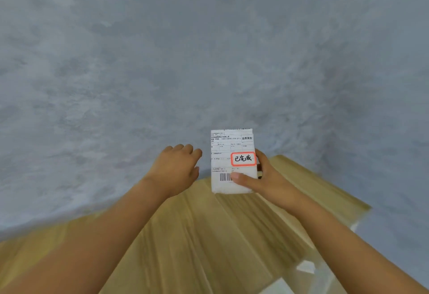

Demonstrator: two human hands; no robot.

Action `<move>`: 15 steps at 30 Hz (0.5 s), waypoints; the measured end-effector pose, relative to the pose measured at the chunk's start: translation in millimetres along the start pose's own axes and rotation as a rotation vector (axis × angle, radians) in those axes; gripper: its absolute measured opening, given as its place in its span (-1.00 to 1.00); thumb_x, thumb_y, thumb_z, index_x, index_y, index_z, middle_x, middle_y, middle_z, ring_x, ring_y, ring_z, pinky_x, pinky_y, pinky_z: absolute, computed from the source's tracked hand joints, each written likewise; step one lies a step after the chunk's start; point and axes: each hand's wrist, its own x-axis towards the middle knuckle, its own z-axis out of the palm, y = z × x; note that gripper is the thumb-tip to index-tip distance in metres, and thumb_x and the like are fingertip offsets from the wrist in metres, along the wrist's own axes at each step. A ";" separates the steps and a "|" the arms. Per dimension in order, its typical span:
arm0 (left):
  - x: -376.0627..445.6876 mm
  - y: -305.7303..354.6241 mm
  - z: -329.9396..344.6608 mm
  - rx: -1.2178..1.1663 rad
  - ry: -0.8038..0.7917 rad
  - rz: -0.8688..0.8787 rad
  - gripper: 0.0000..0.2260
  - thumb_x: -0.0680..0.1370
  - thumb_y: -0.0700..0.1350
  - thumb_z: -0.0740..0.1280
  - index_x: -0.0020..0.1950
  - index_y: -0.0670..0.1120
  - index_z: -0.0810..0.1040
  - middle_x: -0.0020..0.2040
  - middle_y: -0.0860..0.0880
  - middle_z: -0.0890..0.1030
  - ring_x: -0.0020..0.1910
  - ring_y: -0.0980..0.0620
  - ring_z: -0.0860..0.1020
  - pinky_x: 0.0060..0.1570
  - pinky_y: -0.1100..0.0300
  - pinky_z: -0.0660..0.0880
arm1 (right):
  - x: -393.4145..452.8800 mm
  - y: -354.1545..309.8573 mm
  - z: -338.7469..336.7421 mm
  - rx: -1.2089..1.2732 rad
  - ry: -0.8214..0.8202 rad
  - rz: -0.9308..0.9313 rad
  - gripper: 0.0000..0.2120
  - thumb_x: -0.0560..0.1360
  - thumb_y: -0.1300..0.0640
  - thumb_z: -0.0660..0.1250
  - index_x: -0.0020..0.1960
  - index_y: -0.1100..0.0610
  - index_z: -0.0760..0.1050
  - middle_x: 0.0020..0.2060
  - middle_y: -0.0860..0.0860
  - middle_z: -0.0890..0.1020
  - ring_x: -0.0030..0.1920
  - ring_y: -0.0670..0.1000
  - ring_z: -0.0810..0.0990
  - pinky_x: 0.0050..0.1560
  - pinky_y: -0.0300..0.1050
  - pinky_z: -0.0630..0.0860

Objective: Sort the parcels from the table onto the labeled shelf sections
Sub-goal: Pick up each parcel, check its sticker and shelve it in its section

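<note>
Parcel (232,161) is a small white box held up in the air, in front of a gray wall (162,50). Its top face has a paper label with tiny print that is too small to read, a barcode partly hidden by a thumb, and a red-edged sticker (243,159) with black handwriting.

On the left, the left hand (177,168) floats just beside the parcel and does not touch it. Its fingers are loosely bent and hold nothing. Its arm is blurry and cut off at the bottom of the picture.

On the right, the right hand (267,177) is the grip on the parcel. The thumb presses on the top face near the barcode, and the fingers wrap round the right side, so the parcel sits to the left of the palm.

Below the hands is a light wood floor (197,235), blurry, with lots of open room. Something pale at the bottom right is cut off and hard to make out.
</note>
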 end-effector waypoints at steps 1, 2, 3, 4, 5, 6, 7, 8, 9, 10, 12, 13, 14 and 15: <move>2.8 13.2 -6.5 -0.011 0.013 0.031 -0.69 0.62 0.02 0.18 0.32 -0.06 0.46 0.11 -0.06 0.56 0.05 -0.10 0.54 -0.03 0.08 0.40 | -17.1 -2.4 -10.1 -0.011 0.037 0.011 -0.06 0.26 -0.25 0.57 0.50 -0.16 0.17 0.15 -0.26 0.62 0.22 -0.19 0.56 0.23 -0.04 0.57; 6.1 26.5 -13.2 -0.014 0.022 0.062 -0.68 0.63 0.03 0.16 0.34 -0.05 0.43 0.14 -0.05 0.55 0.09 -0.09 0.52 0.00 0.09 0.40 | -33.9 -4.9 -20.3 -0.021 0.073 0.020 -0.03 0.22 -0.29 0.55 0.50 -0.16 0.18 0.16 -0.26 0.62 0.21 -0.19 0.56 0.22 -0.04 0.57; 9.4 40.5 -20.1 -0.018 0.031 0.091 -0.67 0.64 0.03 0.14 0.36 -0.05 0.41 0.16 -0.04 0.54 0.11 -0.08 0.51 0.03 0.09 0.40 | -51.2 -7.1 -30.7 -0.029 0.108 0.027 -0.05 0.23 -0.30 0.56 0.49 -0.16 0.19 0.16 -0.26 0.62 0.21 -0.19 0.57 0.21 -0.06 0.58; 13.0 55.3 -27.3 -0.028 0.044 0.118 -0.67 0.64 0.04 0.14 0.36 -0.04 0.41 0.17 -0.04 0.53 0.12 -0.08 0.51 0.04 0.10 0.40 | -69.3 -9.8 -41.5 -0.038 0.145 0.033 -0.11 0.26 -0.27 0.57 0.46 -0.17 0.21 0.15 -0.27 0.62 0.20 -0.18 0.57 0.18 -0.11 0.58; 16.0 70.6 -34.6 -0.041 0.057 0.143 -0.67 0.64 0.04 0.14 0.36 -0.04 0.40 0.17 -0.03 0.53 0.13 -0.08 0.50 0.05 0.09 0.40 | -87.4 -11.7 -52.5 -0.039 0.179 0.046 -0.16 0.29 -0.25 0.56 0.44 -0.19 0.22 0.14 -0.28 0.62 0.20 -0.18 0.57 0.16 -0.15 0.57; 18.6 87.0 -42.2 -0.056 0.071 0.171 -0.67 0.64 0.04 0.14 0.36 -0.04 0.40 0.16 -0.03 0.52 0.12 -0.07 0.50 0.06 0.08 0.40 | -105.3 -12.2 -63.9 -0.034 0.215 0.058 -0.18 0.30 -0.24 0.54 0.43 -0.19 0.22 0.14 -0.29 0.61 0.21 -0.18 0.57 0.15 -0.16 0.57; 20.5 104.9 -50.2 -0.072 0.084 0.200 -0.67 0.63 0.04 0.14 0.36 -0.03 0.40 0.17 -0.03 0.52 0.13 -0.07 0.50 0.07 0.07 0.40 | -124.5 -12.3 -75.8 -0.036 0.252 0.070 -0.16 0.27 -0.26 0.54 0.44 -0.18 0.22 0.14 -0.29 0.61 0.22 -0.17 0.57 0.17 -0.13 0.57; 22.0 123.2 -58.5 -0.087 0.094 0.230 -0.67 0.63 0.04 0.14 0.36 -0.03 0.40 0.17 -0.03 0.52 0.14 -0.08 0.50 0.08 0.07 0.40 | -143.0 -11.7 -87.6 -0.041 0.290 0.082 -0.09 0.24 -0.31 0.56 0.46 -0.18 0.21 0.14 -0.29 0.61 0.22 -0.17 0.57 0.21 -0.08 0.57; 22.8 142.2 -67.1 -0.099 0.107 0.260 -0.66 0.63 0.04 0.14 0.37 -0.03 0.39 0.18 -0.03 0.52 0.15 -0.08 0.50 0.09 0.06 0.39 | -162.2 -10.5 -99.0 -0.050 0.326 0.093 -0.04 0.20 -0.36 0.56 0.47 -0.19 0.21 0.13 -0.30 0.62 0.21 -0.18 0.57 0.25 -0.02 0.55; 23.7 161.9 -75.6 -0.109 0.125 0.289 -0.66 0.63 0.05 0.14 0.37 -0.03 0.39 0.18 -0.03 0.52 0.15 -0.08 0.50 0.09 0.06 0.39 | -182.1 -9.1 -110.9 -0.058 0.359 0.100 -0.01 0.16 -0.39 0.55 0.47 -0.21 0.20 0.13 -0.32 0.62 0.21 -0.18 0.57 0.28 0.02 0.54; 25.5 202.0 -92.1 -0.133 0.165 0.343 -0.67 0.63 0.04 0.15 0.35 -0.04 0.41 0.15 -0.04 0.53 0.12 -0.08 0.51 0.06 0.07 0.39 | -224.8 -10.3 -134.7 -0.058 0.414 0.111 -0.01 0.14 -0.39 0.53 0.47 -0.22 0.20 0.14 -0.32 0.61 0.22 -0.17 0.57 0.29 0.05 0.53; 25.8 223.5 -100.8 -0.152 0.182 0.368 -0.68 0.62 0.03 0.17 0.34 -0.05 0.43 0.13 -0.05 0.54 0.10 -0.09 0.52 0.03 0.06 0.39 | -248.1 -11.1 -147.2 -0.064 0.440 0.120 0.00 0.14 -0.39 0.52 0.47 -0.21 0.19 0.16 -0.30 0.61 0.23 -0.16 0.56 0.29 0.06 0.53; 25.9 246.3 -109.7 -0.177 0.200 0.394 -0.68 0.61 0.01 0.19 0.33 -0.07 0.45 0.10 -0.06 0.55 0.07 -0.11 0.53 0.00 0.06 0.40 | -272.5 -12.1 -159.9 -0.076 0.465 0.130 0.02 0.14 -0.39 0.52 0.49 -0.20 0.17 0.18 -0.29 0.60 0.24 -0.15 0.56 0.29 0.06 0.53; 25.3 270.6 -118.7 -0.204 0.217 0.422 -0.68 0.60 -0.01 0.22 0.31 -0.09 0.48 0.08 -0.08 0.57 0.05 -0.13 0.54 -0.02 0.06 0.41 | -298.3 -12.4 -173.4 -0.089 0.492 0.146 0.05 0.14 -0.39 0.51 0.51 -0.20 0.15 0.20 -0.27 0.59 0.25 -0.14 0.55 0.29 0.05 0.53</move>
